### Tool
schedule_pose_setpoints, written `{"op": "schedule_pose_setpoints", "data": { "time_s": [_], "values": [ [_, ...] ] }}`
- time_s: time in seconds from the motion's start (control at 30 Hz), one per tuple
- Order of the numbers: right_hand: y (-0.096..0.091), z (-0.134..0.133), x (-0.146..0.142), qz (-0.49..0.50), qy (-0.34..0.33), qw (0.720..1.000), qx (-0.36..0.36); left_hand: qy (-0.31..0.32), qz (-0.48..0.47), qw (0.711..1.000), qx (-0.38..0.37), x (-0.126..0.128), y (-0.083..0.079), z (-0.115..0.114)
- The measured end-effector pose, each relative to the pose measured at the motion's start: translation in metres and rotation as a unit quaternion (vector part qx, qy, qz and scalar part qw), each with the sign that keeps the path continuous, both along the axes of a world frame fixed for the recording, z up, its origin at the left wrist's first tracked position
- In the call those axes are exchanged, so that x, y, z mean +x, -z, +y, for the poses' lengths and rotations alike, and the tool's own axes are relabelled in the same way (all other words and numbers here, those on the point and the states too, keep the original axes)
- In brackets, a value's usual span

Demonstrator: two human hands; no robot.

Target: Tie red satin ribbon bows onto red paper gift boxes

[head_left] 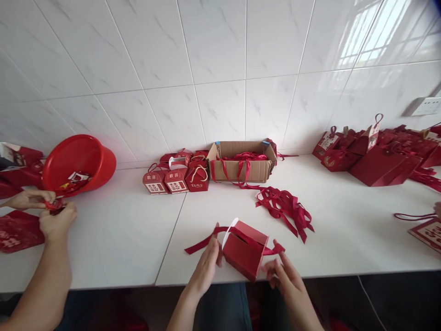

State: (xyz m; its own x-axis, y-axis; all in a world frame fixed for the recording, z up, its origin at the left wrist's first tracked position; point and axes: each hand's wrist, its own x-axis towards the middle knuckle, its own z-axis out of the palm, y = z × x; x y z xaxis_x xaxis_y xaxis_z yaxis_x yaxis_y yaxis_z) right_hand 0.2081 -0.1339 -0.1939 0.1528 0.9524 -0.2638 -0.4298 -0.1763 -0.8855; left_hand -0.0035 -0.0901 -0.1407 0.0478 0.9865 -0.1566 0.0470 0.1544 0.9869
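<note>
A small red gift box (244, 254) with a white curved flap lies tilted on the table's front edge, between my hands. A dark red ribbon (237, 233) runs over the box, and its tail trails off to the left. My left hand (207, 259) rests against the box's left side, fingers stretched out beside the flap and ribbon. To the right of the box, my right hand (284, 273) has its fingers apart; the index fingertip touches the ribbon's other end.
Cut ribbons (284, 207) lie in a pile behind the box. Further back stand a cardboard box (237, 170) of ribbons and several finished boxes (176, 179). More red boxes (382, 163) are heaped at right. Another person's hands (57, 216) work at left by a red basin (106, 161).
</note>
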Motion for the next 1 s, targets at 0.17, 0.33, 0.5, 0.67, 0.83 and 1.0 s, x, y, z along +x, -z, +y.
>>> {"op": "schedule_pose_setpoints", "data": {
  "time_s": [0.17, 0.33, 0.5, 0.67, 0.83, 1.0],
  "values": [
    [-0.027, 0.019, 0.007, 0.100, 0.057, 0.993, 0.030, -0.125, -0.189, 0.974, 0.024, -0.002, -0.009, 0.025],
    [-0.047, 0.032, 0.012, 0.194, 0.097, 0.974, 0.068, -0.173, -0.323, 0.930, 0.015, -0.012, -0.034, 0.050],
    [-0.064, 0.040, 0.022, 0.203, 0.126, 0.965, 0.109, -0.174, -0.286, 0.940, 0.072, -0.020, -0.061, 0.053],
    [-0.080, 0.050, 0.034, 0.158, 0.139, 0.968, 0.137, -0.194, -0.220, 0.949, 0.119, -0.023, -0.072, 0.042],
    [-0.089, 0.057, 0.040, 0.094, 0.136, 0.970, 0.176, -0.213, -0.170, 0.952, 0.141, -0.023, -0.077, 0.035],
    [-0.097, 0.063, 0.048, 0.066, 0.114, 0.969, 0.207, -0.203, -0.114, 0.953, 0.191, -0.027, -0.088, 0.035]
  ]
}}
